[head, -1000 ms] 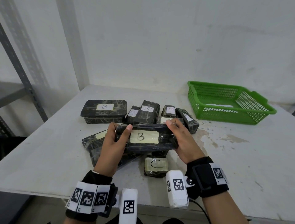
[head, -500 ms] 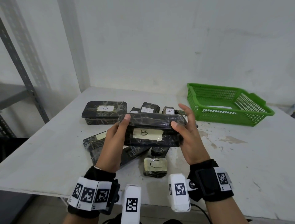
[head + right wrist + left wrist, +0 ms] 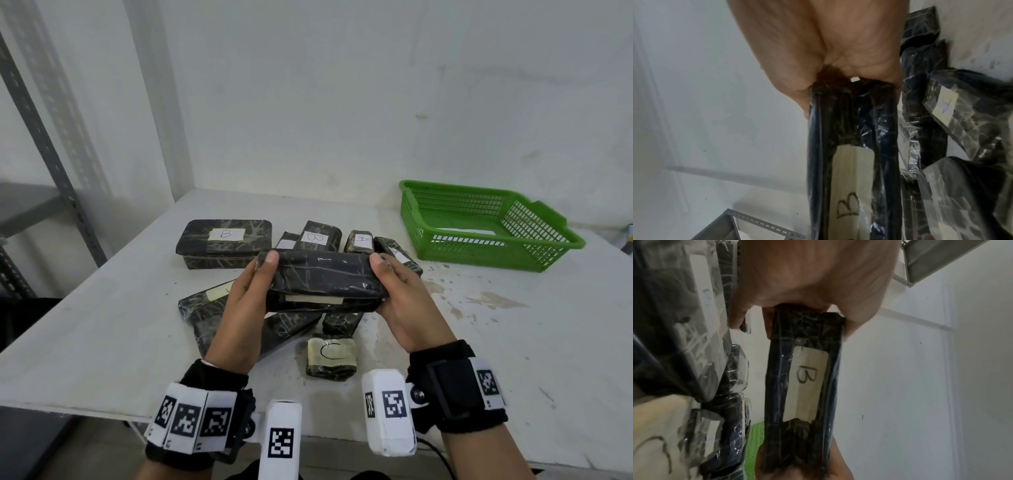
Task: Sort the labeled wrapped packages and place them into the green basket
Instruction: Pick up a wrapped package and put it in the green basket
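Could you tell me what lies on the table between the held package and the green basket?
In the head view, only bare, stained table separates the held package from the green basket; nothing stands on that stretch.

I see a white table [image 3: 102, 342] with a scuffed, stained top; brownish patches [image 3: 493, 301] mark its right half, and small dark specks are scattered near them. Behind it stands a plain white wall [image 3: 342, 102], meeting a second wall at a corner on the left. At the far left I make out a grey metal shelving upright [image 3: 51, 154] with punched holes, running at a slant, and a grey shelf board [image 3: 24, 205] fixed to it. The right wrist view shows the same perforated grey rack [image 3: 760, 224] low down.
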The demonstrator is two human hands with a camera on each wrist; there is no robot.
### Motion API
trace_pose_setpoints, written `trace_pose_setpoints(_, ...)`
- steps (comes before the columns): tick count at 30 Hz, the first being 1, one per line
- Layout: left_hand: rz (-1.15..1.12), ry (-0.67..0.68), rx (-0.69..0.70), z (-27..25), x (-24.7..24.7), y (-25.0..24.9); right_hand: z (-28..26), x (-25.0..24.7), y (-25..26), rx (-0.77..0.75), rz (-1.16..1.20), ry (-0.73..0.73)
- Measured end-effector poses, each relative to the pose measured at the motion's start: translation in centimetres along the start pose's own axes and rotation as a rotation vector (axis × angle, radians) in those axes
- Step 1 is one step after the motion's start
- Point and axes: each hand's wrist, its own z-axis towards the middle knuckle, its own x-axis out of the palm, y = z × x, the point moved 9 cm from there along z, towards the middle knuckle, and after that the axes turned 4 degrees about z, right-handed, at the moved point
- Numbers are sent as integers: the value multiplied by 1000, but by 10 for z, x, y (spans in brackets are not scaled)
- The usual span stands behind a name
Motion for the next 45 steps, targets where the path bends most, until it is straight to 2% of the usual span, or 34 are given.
trace_pose_setpoints(3,5,-58,1,4,-4,2,-2,3,6,-14,11,1)
trace_pose_setpoints(7,-9,-51,13,2,2,-1,-2,-3,7,-46,34,-60)
trace_pose_setpoints(10,-1,17,24,-2,14,-2,-2,-13,9,-93,26,-127)
trace_pose_setpoints(16,17,-25,90,-4,16,-6,-5,-6,6,-54,21,-75)
trace_pose_setpoints(20,62,11,118,-5,19,-11,-8,-10,4,-56,28,-72)
trace_pose_setpoints(24,73,60,84,-8,25,-5,-4,-17,9,-80,2,-95)
trace_pose_setpoints(30,106,-18,90,-1,19,-2,-7,-15,0,-35,-1,-79)
trace_pose_setpoints(36,100,75,26,-6,31,-3,-10,-22,6,-135,-63,-141)
trace_pose_setpoints(39,138,47,23,-3,27,-1,-10,-24,3,-140,-73,-160)
trace_pose_setpoints(42,149,12,32,1,21,0,-11,-19,-5,-103,4,-107)
trace_pose_setpoints(45,128,37,32,1,19,-3,-11,-14,-2,-88,-10,24)
